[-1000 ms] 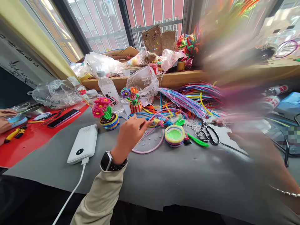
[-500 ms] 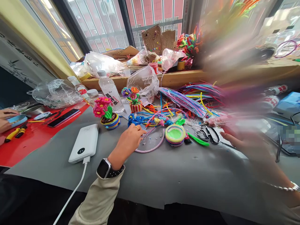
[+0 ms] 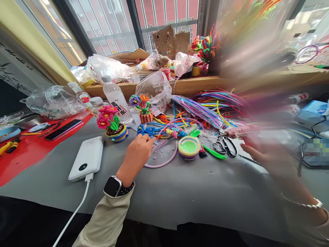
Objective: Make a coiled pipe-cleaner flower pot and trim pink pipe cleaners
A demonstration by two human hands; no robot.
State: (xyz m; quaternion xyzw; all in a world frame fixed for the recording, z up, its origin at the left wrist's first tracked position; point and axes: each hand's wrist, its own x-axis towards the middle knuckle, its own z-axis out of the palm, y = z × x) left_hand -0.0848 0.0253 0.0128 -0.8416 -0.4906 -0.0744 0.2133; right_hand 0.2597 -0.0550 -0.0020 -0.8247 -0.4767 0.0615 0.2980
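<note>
My left hand (image 3: 138,151), with a watch on its wrist and a ring on one finger, rests on the grey mat (image 3: 185,195). Its fingertips pinch the end of a pink pipe cleaner (image 3: 162,131) that runs into a tangle of coloured pipe cleaners (image 3: 177,127). A pink pipe-cleaner loop (image 3: 164,164) lies just right of that hand. Beside the loop sits a coiled multicolour ring with a green centre (image 3: 189,147). My right hand (image 3: 267,158) is blurred. It hovers with fingers spread, holding nothing, just right of the scissors (image 3: 226,145).
A white power bank (image 3: 86,158) with its cable lies left of my left hand. Behind stand two pipe-cleaner flower pots (image 3: 113,125), (image 3: 144,110), a water bottle (image 3: 115,99) and a bag of pipe cleaners (image 3: 199,110). A phone (image 3: 63,129) and tools lie on the red mat (image 3: 31,154).
My left hand has sunk toward the mat and drawn slightly back, still pinching the pink pipe cleaner. My right hand moved a little toward the scissors. The other person's hand at far left left the view.
</note>
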